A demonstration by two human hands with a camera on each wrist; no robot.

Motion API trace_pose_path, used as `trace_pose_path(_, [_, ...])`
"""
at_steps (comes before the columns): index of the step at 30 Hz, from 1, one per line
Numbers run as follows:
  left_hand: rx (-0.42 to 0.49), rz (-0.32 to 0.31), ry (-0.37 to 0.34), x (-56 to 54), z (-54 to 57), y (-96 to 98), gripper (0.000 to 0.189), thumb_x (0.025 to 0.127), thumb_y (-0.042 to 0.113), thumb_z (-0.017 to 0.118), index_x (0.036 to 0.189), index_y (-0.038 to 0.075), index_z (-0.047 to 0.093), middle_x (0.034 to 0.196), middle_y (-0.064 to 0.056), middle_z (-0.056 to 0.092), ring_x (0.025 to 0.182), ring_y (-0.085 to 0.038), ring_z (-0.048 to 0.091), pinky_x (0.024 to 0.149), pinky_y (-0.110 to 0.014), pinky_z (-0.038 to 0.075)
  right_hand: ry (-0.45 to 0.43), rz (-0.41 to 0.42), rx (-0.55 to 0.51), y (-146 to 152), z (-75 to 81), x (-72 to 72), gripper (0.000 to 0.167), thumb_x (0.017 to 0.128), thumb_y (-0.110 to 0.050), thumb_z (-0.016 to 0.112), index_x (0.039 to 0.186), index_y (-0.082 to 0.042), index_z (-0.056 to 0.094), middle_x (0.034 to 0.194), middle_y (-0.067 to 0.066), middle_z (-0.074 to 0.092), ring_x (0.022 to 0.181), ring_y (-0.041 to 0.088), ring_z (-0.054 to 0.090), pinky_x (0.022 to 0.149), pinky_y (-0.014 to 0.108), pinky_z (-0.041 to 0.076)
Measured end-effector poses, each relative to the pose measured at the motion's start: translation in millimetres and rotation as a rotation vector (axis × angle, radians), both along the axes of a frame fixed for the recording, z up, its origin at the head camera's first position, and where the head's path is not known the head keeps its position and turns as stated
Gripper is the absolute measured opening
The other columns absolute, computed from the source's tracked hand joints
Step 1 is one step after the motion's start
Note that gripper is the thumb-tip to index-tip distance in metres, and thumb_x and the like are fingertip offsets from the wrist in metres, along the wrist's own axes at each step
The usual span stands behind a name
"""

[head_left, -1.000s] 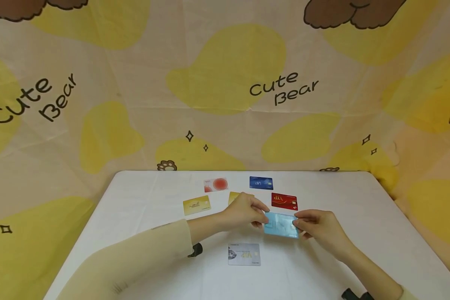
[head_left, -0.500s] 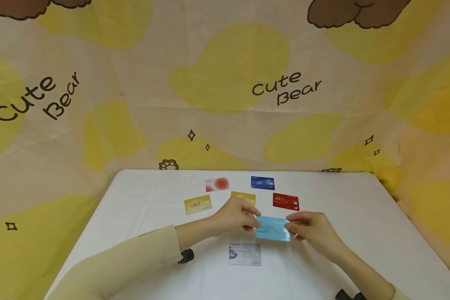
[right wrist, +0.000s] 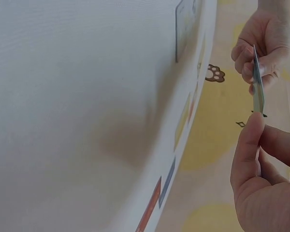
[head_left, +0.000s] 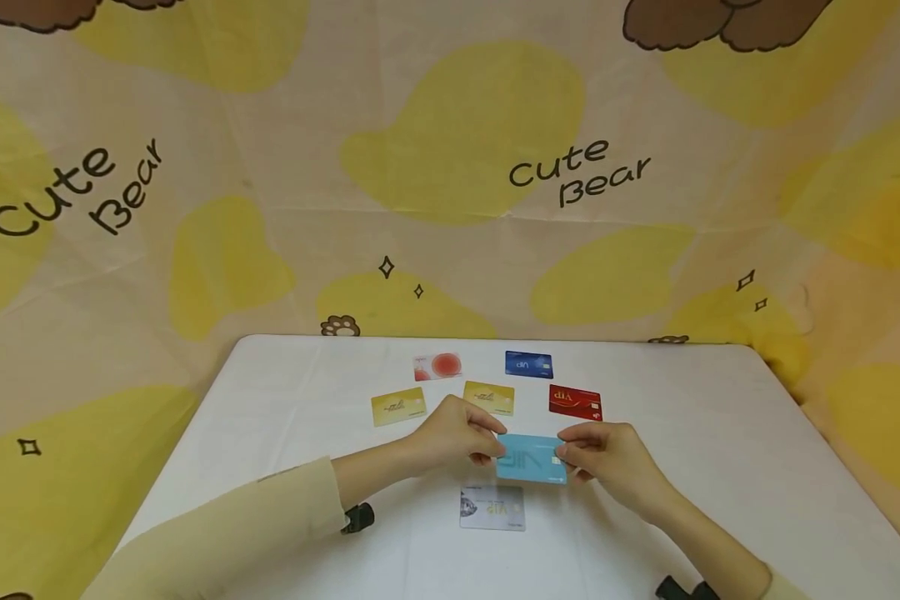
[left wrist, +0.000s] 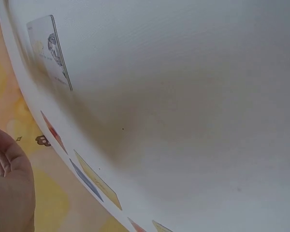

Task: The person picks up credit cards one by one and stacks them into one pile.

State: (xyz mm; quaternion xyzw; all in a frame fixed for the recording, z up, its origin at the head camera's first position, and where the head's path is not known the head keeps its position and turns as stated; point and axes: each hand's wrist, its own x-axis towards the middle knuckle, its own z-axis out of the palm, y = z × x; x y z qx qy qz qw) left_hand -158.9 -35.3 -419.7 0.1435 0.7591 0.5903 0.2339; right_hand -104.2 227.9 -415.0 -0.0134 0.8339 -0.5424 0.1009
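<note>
A light blue VIP card (head_left: 531, 460) is held up over the table, its face tilted toward the head camera. My left hand (head_left: 453, 435) pinches its left edge between thumb and fingers, while my right hand (head_left: 613, 462) pinches the right edge the same way. In the right wrist view the blue card (right wrist: 257, 87) shows nearly edge-on between both hands. Just in front of it a silver VIP card (head_left: 492, 508) lies flat on the white table. The left wrist view catches only part of my left hand (left wrist: 12, 179); the blue card is out of that view.
Farther back on the white table (head_left: 292, 483) lie two gold cards, one at left (head_left: 398, 407) and one in the middle (head_left: 488, 398). A red VIP card (head_left: 575, 402), a blue VIP card (head_left: 528, 364) and a white-and-red card (head_left: 437, 366) lie near them. A printed curtain (head_left: 450, 167) hangs behind.
Both hands have moved left with the light blue card, bringing it nearer the silver card. The middle gold card, partly covered by my left hand before, now shows more fully.
</note>
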Motion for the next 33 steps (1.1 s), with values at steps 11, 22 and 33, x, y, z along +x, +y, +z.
trace_pose_path(11, [-0.018, 0.025, -0.028, 4.4, -5.9, -12.5, 0.020, 0.082, 0.004, 0.085, 0.101, -0.001, 0.079, 0.067, -0.009, 0.073, 0.061, -0.015, 0.071, 0.065, -0.027, 0.060, -0.009, 0.037, -0.018, -11, -6.1, -2.4, 0.027, 0.095, -0.008, 0.076, 0.115, 0.009, 0.072, 0.092, 0.012, 0.076, 0.073, 0.025, 0.070, 0.066, 0.031, 0.062])
trace_pose_path(22, [-0.002, 0.032, -0.038, 13.3, -13.7, -24.8, 0.022, 0.082, 0.002, 0.084, 0.102, -0.002, 0.078, 0.067, -0.010, 0.073, 0.062, -0.014, 0.072, 0.066, -0.027, 0.060, -0.027, 0.075, -0.054, -21, -14.2, -2.8, 0.027, 0.094, -0.007, 0.078, 0.113, 0.010, 0.071, 0.088, 0.012, 0.075, 0.071, 0.024, 0.068, 0.066, 0.032, 0.062])
trace_pose_path(33, [-0.008, 0.060, -0.071, 23.5, -19.8, -32.2, 0.020, 0.081, 0.001, 0.083, 0.101, -0.001, 0.078, 0.064, -0.008, 0.071, 0.057, -0.013, 0.068, 0.062, -0.024, 0.058, -0.042, 0.143, -0.080, -29, -23.1, -1.1, 0.026, 0.094, -0.006, 0.077, 0.112, 0.011, 0.069, 0.080, 0.010, 0.073, 0.067, 0.025, 0.068, 0.064, 0.033, 0.062])
